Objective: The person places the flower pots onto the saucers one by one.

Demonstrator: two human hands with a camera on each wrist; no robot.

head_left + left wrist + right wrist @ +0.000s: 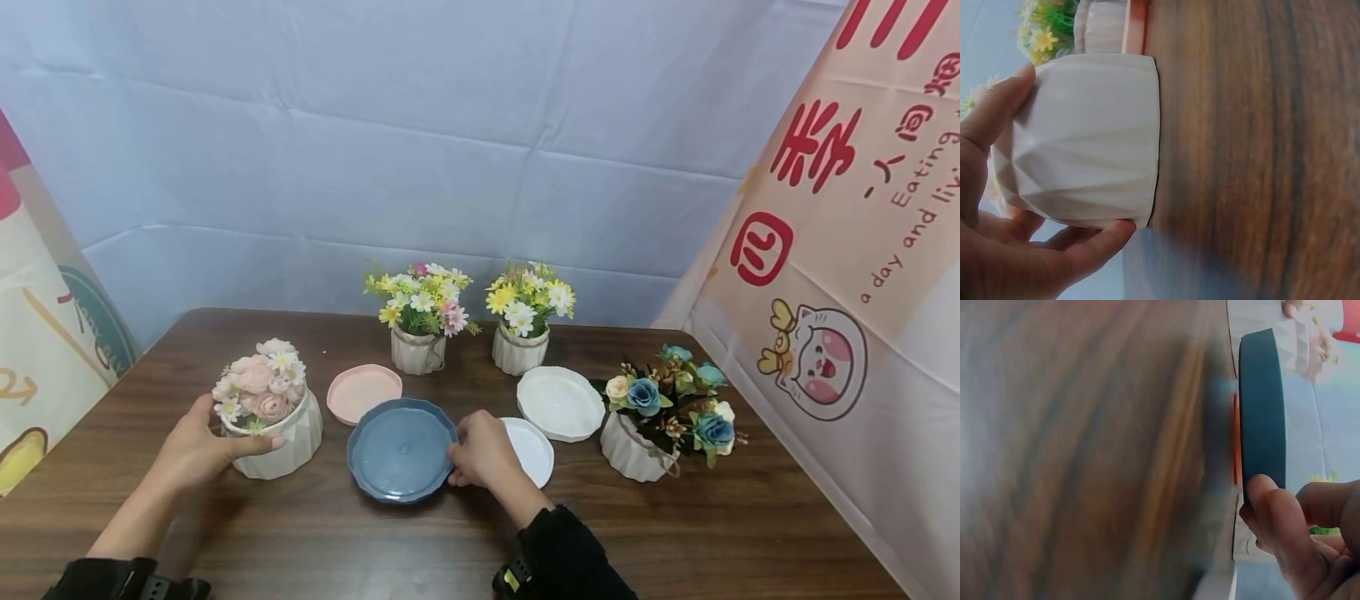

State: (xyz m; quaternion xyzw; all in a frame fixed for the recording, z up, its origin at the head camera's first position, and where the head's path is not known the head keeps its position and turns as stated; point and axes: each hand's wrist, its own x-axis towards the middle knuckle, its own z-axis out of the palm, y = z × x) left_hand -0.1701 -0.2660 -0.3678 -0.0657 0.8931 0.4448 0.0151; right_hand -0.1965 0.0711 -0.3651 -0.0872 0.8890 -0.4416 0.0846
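Note:
My left hand [197, 446] grips a white faceted flowerpot [281, 446] at the left of the table. Pale pink roses and white daisies [262, 385] fill it. In the left wrist view, thumb and fingers span the pot's wall [1091, 137], whose base is at the tabletop. With my right hand [486, 450] I pinch the right edge of a dark blue scalloped plate [401, 450], near the table's middle. In the right wrist view, the plate's side [1263, 406] stands edge-on between thumb and fingers. A small white plate [534, 454] lies partly hidden behind that hand.
Behind the blue plate lies a pink plate [365, 392]; a larger white plate [561, 404] is to the right. Two pots of yellow and white flowers [418, 352] [520, 352] stand at the back. A pot with blue roses [636, 450] stands at the right.

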